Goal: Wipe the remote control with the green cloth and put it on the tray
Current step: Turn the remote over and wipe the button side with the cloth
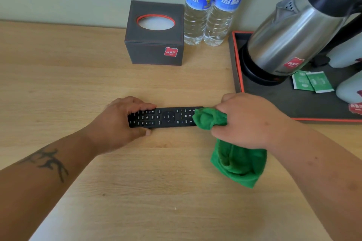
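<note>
A black remote control (168, 117) lies crosswise, buttons up, just above the wooden table. My left hand (119, 121) grips its left end, fingers over the far edge and thumb under the near edge. My right hand (248, 121) is closed on the green cloth (237, 160). A bunched part of the cloth presses on the remote's right end and hides it; the rest hangs down onto the table. The dark tray (274, 101) with an orange rim sits at the right, just behind my right hand.
On the tray stand a steel kettle (290, 35) on its black base, two green sachets (311, 82) and white cups at the right edge. A dark tissue box (154, 45) and two water bottles (211, 6) stand against the back wall.
</note>
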